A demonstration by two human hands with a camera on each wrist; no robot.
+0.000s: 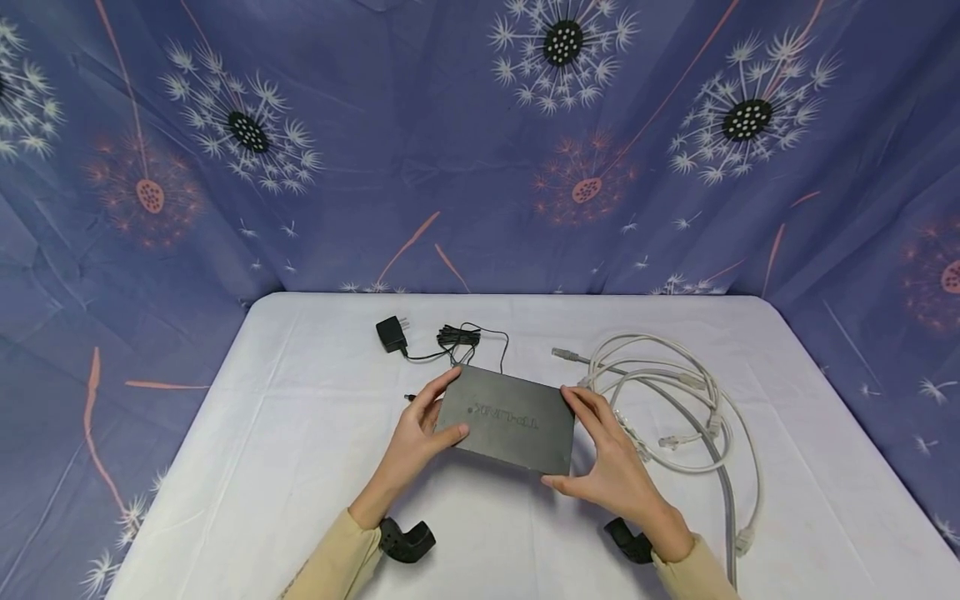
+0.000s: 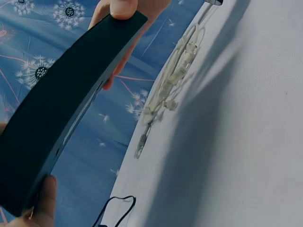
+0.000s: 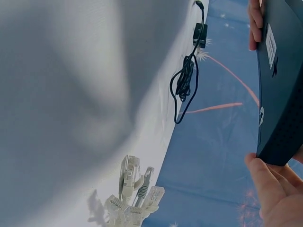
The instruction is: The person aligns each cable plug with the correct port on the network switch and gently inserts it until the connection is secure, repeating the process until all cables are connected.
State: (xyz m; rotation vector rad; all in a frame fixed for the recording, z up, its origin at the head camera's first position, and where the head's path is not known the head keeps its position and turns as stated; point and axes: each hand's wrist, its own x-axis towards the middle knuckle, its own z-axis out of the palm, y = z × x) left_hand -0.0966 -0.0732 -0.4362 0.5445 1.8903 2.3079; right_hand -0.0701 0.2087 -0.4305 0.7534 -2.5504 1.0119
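A flat dark grey TP-LINK network switch (image 1: pixel 502 421) is held above the white table, its embossed lettering upside down to me. My left hand (image 1: pixel 416 429) grips its left end, thumb on the top face near the front edge. My right hand (image 1: pixel 611 467) grips the right end, with a finger at the far corner and the thumb at the near one. From below, the left wrist view shows the lifted switch (image 2: pixel 61 94) along its length. A white label is visible on the switch (image 3: pixel 284 94) in the right wrist view.
Behind the switch lie a black power adapter (image 1: pixel 391 334) and its bundled cord (image 1: pixel 457 337). Coiled white and grey network cables (image 1: pixel 729 508) with clear plugs lie on the right. A patterned blue cloth (image 1: pixel 420 125) hangs behind the table (image 1: pixel 262 467).
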